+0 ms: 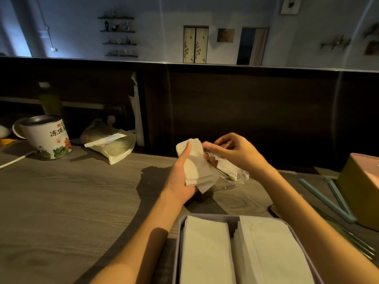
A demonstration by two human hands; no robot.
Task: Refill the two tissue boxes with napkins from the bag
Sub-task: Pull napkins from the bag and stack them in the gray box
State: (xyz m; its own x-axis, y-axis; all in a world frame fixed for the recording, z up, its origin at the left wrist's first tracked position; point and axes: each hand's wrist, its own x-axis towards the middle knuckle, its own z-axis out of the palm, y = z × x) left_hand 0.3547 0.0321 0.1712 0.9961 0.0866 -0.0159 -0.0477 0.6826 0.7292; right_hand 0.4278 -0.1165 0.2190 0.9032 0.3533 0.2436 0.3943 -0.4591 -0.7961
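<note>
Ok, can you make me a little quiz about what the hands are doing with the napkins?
1. True or false: the left hand holds a stack of napkins.
2. What is the right hand pinching? A) the tea tin B) the clear plastic bag C) the blue tongs
3. How many piles of napkins lie in the grey tissue box nearest the camera?

Key:
1. True. The thumb lies across the stack.
2. B. It pinches the clear plastic bag, while the tea tin stands far left on the table and the blue tongs lie to the right.
3. Two, side by side.
</note>
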